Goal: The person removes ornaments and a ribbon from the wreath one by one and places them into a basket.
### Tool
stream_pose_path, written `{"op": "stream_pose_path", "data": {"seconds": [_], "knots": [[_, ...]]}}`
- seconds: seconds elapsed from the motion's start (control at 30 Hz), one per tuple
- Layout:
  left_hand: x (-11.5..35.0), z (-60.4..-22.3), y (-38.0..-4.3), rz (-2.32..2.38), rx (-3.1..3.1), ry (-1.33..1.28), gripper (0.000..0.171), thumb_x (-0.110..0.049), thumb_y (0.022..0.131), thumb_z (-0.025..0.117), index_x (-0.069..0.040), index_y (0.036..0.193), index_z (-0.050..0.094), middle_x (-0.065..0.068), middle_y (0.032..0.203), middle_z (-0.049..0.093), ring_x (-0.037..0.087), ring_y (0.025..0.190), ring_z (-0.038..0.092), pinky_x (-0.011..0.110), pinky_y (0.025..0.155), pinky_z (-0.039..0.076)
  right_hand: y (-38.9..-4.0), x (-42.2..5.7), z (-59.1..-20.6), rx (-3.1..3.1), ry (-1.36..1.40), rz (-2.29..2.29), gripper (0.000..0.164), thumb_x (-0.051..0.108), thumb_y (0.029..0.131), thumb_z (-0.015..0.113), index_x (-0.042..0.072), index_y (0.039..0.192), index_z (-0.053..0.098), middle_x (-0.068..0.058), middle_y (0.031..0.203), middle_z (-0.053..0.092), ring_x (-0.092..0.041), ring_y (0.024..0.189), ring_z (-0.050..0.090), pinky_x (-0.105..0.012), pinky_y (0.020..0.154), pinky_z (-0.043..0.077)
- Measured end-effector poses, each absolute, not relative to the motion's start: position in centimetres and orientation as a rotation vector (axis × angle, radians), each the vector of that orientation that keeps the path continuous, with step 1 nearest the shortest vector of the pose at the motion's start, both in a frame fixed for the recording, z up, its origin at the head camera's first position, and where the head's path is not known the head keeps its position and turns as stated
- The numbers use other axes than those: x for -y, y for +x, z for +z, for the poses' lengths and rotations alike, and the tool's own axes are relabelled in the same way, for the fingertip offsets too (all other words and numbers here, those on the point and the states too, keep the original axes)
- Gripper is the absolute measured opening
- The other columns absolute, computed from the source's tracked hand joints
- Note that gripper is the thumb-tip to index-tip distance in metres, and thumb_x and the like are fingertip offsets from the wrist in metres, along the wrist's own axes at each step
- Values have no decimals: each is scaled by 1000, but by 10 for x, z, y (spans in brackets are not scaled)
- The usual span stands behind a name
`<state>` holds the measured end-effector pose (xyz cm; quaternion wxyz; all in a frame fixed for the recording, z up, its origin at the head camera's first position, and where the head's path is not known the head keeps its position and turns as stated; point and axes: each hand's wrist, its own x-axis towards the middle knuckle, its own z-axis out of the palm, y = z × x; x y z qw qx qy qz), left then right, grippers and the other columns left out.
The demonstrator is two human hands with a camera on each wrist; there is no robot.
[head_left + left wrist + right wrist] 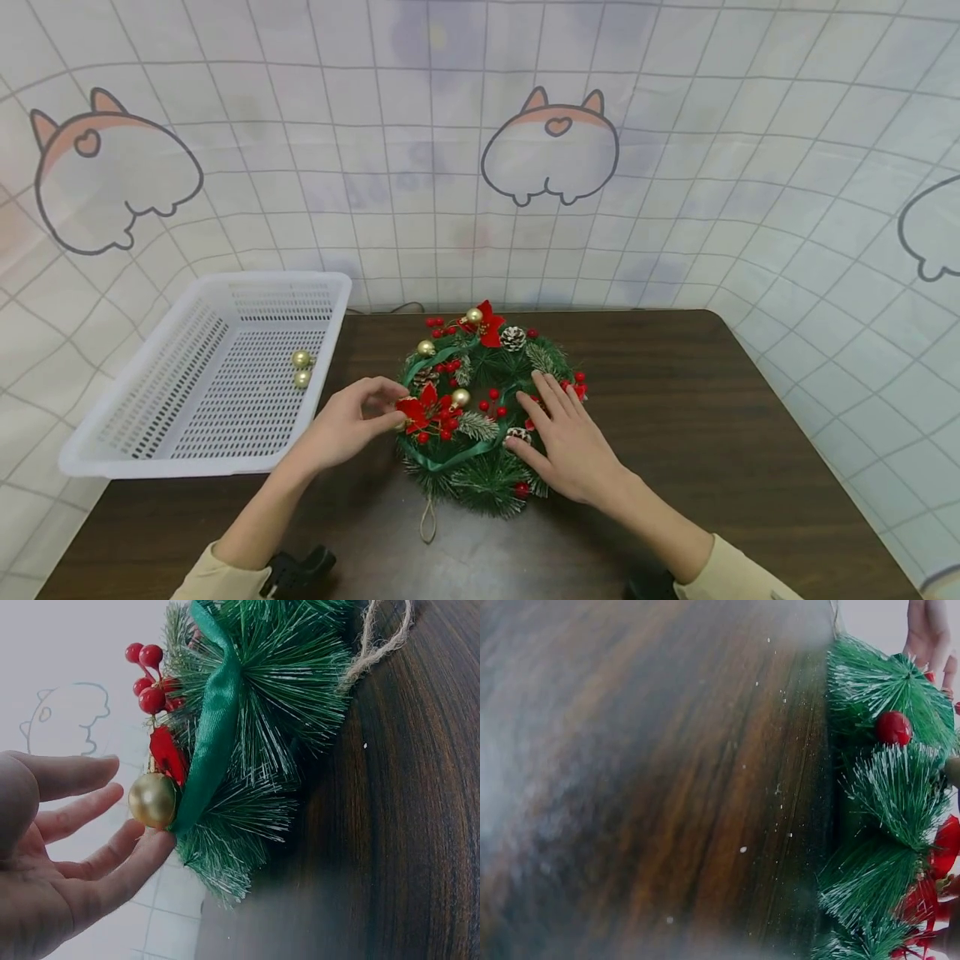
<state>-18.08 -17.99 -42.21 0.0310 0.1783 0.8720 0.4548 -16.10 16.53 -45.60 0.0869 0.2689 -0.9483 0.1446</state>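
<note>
A green Christmas wreath point(491, 483) lies on the table, decked with red poinsettias, berries, pinecones and gold balls. Green ribbon point(212, 720) winds over its needles. At the wreath's left side, my left hand point(352, 421) reaches to a red poinsettia point(423, 408). The left wrist view has its loosely bent fingers around a gold ball point(153, 800), one fingertip right at the ball's underside and the ribbon. Spread fingers of my right hand point(570, 446) rest over the wreath's right side, by a frosted pinecone point(517, 435). Most of that hand is out of the right wrist view.
A white plastic basket point(172, 468) stands on the left, with two gold balls point(302, 359) inside. A twine loop point(427, 525) sticks out from the wreath's front. The dark wooden table point(697, 400) backs onto a gridded cloth point(435, 225) with cartoon prints.
</note>
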Motion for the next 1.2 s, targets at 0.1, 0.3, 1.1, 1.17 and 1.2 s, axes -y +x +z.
{"op": "stream_pose_path", "data": {"seconds": [0.1, 0.3, 1.1, 1.17, 1.2], "knots": [[181, -423, -181, 1414, -2666, 561, 27, -16, 94, 78, -7, 119, 71, 5, 113, 71, 20, 99, 66, 40, 82, 55, -161, -166, -456, 2844, 767, 440, 76, 62, 103, 47, 7, 156, 43, -20, 168, 14, -34, 155, 12, -56, 121, 18], [182, -425, -181, 1405, -2641, 566, 27, -12, 92, 79, -8, 117, 72, 2, 111, 72, 20, 99, 67, 41, 84, 55, -161, -165, -457, 2841, 768, 439, 76, 61, 104, 47, 5, 155, 45, -22, 167, 17, -35, 154, 15, -55, 122, 18], [183, -423, -176, 1396, -2669, 599, 24, -10, 91, 79, -8, 115, 74, -1, 105, 73, 17, 93, 68, 35, 79, 57, -159, -165, -458, 2853, 788, 432, 73, 61, 105, 43, 7, 153, 48, -21, 167, 21, -35, 155, 14, -54, 122, 16], [182, -422, -176, 1403, -2670, 597, 24, -10, 92, 79, -8, 115, 74, -2, 105, 72, 16, 93, 68, 35, 79, 57, -160, -165, -458, 2851, 789, 432, 72, 61, 105, 43, 7, 153, 48, -21, 167, 21, -35, 155, 14, -54, 122, 16], [181, -421, -176, 1405, -2669, 601, 24, -11, 92, 79, -9, 115, 74, -2, 105, 72, 16, 93, 68, 35, 79, 57, -160, -165, -457, 2851, 790, 433, 72, 61, 105, 43, 7, 153, 48, -21, 167, 21, -35, 155, 14, -54, 122, 16]]}}
